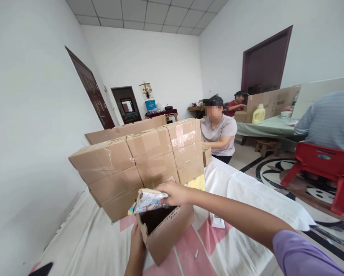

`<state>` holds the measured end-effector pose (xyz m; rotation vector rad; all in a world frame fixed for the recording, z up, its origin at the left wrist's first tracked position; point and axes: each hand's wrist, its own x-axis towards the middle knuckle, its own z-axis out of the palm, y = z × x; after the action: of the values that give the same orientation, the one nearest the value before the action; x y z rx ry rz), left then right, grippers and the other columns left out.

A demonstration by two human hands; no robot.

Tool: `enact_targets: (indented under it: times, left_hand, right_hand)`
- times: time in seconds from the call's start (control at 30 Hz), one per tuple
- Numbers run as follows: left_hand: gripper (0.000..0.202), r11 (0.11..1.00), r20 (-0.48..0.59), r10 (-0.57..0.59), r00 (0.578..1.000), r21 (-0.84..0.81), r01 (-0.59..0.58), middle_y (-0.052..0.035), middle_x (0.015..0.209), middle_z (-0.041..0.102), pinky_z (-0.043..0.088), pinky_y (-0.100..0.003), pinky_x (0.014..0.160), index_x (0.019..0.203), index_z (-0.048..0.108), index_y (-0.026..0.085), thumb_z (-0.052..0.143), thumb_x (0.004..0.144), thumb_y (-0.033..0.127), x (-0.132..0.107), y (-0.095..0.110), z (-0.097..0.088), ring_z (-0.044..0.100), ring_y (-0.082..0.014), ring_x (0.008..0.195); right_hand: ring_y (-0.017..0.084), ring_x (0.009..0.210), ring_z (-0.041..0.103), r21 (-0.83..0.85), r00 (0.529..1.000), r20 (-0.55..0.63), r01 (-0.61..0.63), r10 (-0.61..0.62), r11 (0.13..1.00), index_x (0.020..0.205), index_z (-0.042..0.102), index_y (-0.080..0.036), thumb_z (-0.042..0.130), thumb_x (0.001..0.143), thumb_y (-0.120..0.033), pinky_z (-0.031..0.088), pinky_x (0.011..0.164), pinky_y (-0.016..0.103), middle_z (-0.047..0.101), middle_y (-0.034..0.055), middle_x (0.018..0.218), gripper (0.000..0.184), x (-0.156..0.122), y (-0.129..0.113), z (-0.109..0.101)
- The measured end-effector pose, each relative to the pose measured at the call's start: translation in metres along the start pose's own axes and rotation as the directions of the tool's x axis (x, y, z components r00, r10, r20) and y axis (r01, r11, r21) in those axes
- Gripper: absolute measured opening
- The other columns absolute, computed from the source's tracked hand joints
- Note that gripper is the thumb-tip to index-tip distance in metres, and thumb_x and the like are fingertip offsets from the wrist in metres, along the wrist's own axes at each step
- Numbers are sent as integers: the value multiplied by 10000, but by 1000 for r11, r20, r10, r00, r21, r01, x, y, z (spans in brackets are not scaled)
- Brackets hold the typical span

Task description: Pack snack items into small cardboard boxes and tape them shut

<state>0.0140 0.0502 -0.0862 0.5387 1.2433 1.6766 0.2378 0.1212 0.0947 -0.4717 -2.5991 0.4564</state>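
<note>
My left hand (137,245) grips the near left side of a small open cardboard box (167,230) that rests on the cloth-covered table. My right hand (173,193) reaches in from the right and pinches a colourful printed packet (147,201) at the box's open top. The packet lies partly over the dark opening. Both hands are closed on what they hold.
Several taped cardboard boxes (137,161) are stacked just behind the open box. The table wears a white and pink cloth (235,191). A person (218,132) sits beyond the stack; two more sit by a green table (268,126) with a yellow jug (258,114). A red chair (324,165) stands right.
</note>
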Motion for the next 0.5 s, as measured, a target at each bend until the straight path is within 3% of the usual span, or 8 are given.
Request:
enact_targets:
  times: [0.1,0.27,0.37,0.5]
  left_hand:
    - [508,1000,-6,-5,1000,25,5,-43,798,755,540,-331,667,889,752,184,881,461,425,1,-2,-1,688,-247,718]
    - [569,997,8,4,1000,80,-4,-42,762,744,516,-317,597,900,732,175,883,454,495,-4,2,2,647,-223,632]
    - [609,994,-12,12,1000,110,-10,-56,778,744,519,-339,620,908,724,173,862,457,557,-6,6,4,650,-243,665]
    - [573,990,-25,16,1000,143,-12,-73,765,733,521,-367,645,820,712,161,868,406,525,-8,8,8,650,-277,701]
  right_hand:
    - [221,1006,670,-49,999,42,24,-22,998,1213,655,-156,696,833,-208,435,786,249,723,100,1141,386,-5,-4,-18]
    - [219,934,685,-229,994,99,-25,49,973,1099,687,-175,648,818,-187,375,650,249,746,88,1043,283,-10,-18,-40]
    - [218,857,695,-309,973,189,-69,133,948,1058,696,-190,644,814,-245,326,577,258,760,79,986,256,-8,-20,-35]
    - [233,873,699,-399,906,362,-61,218,915,1079,703,-206,646,779,-221,343,560,268,765,77,1038,306,2,-21,-21]
